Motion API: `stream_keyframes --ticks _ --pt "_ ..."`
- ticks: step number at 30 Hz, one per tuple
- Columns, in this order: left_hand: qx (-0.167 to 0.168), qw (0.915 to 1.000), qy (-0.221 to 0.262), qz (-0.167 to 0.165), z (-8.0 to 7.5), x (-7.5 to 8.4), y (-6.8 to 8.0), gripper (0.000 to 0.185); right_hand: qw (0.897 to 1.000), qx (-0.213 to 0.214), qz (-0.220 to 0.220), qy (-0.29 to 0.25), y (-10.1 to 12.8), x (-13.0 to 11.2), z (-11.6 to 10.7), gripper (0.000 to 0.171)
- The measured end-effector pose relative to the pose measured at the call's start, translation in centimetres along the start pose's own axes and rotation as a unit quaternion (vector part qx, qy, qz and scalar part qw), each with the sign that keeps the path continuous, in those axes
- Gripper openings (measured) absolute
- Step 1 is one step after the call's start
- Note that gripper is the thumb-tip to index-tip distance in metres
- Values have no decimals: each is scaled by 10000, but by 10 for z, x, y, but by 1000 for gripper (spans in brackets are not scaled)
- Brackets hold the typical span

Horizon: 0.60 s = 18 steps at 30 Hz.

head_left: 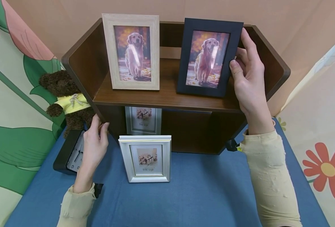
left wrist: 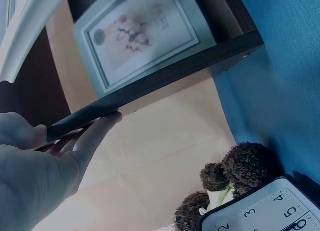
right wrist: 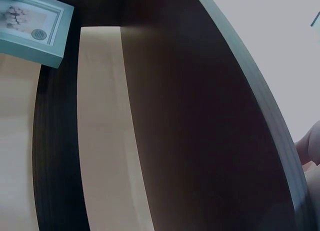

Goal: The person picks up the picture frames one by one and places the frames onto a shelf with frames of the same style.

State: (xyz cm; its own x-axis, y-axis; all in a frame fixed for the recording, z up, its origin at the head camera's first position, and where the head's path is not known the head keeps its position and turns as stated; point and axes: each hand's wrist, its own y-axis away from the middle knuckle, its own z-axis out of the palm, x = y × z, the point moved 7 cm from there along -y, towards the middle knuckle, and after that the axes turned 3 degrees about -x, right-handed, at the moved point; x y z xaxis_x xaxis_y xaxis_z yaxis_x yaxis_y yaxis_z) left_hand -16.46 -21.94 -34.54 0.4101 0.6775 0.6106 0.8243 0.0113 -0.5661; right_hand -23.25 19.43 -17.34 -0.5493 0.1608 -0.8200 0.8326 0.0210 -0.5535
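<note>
My right hand point(head_left: 251, 78) holds the right edge of a dark navy photo frame point(head_left: 181, 60) with a dog picture, the thumb at its side and the fingers partly hidden behind it. The frame stands on the upper board of a brown wooden shelf point(head_left: 167, 101). To its left stands a pale wood-grain photo frame point(head_left: 108, 50) with the same picture. My left hand point(head_left: 95, 143) grips the front edge of the shelf's left side panel point(left wrist: 165, 78), thumb on one face and fingers on the other.
A silver photo frame point(head_left: 164, 157) stands on the blue cloth point(head_left: 190, 195) before the shelf. Another silver frame point(head_left: 129, 121) is in the lower compartment. At left are a black-edged clock point(head_left: 60, 157) and a brown teddy bear point(head_left: 62, 83) in yellow.
</note>
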Motion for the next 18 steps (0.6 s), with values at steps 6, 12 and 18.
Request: stream_keyframes --ticks 6,12,18 --pt "25 10000 7 42 -1 0 0 34 9999 -57 -4 119 2 1 1 63" --pt "25 10000 -8 53 0 1 1 34 9999 39 31 89 11 -2 -1 60" --pt "56 9999 2 104 -1 2 0 33 9996 3 -230 -167 25 -9 -5 59"
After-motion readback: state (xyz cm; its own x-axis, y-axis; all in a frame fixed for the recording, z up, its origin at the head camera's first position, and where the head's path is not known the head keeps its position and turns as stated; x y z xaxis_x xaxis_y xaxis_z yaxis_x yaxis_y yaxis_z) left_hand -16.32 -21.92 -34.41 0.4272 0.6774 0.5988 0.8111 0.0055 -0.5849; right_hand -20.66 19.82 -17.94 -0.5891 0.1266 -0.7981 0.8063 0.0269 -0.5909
